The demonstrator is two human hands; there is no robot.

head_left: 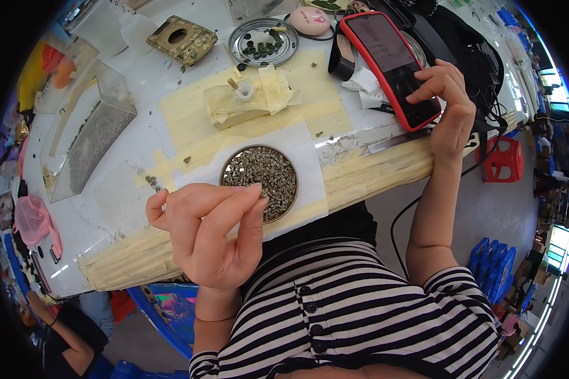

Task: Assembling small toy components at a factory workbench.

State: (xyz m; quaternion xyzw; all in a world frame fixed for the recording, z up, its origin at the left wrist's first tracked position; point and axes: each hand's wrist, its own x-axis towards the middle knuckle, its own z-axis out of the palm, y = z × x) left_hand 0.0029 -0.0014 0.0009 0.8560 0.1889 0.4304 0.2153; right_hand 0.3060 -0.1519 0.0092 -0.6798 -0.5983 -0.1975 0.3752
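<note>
My left hand (208, 230) is raised palm-up over the table's near edge, fingertips pinched together on what looks like a tiny metal piece, just left of a round tin (259, 175) full of small grey-brown metal parts. My right hand (447, 104) holds a red-cased phone (392, 66) with a dark screen, the thumb resting on its lower part. The phone is tilted above the table's right side.
A taped block with a small white cup (243, 101) sits behind the tin. Further back lie a round metal tray of dark pieces (263, 43), a patterned box (182, 40) and a clear bin of grey granules (98, 136). A red stool (504, 158) stands on the floor at right.
</note>
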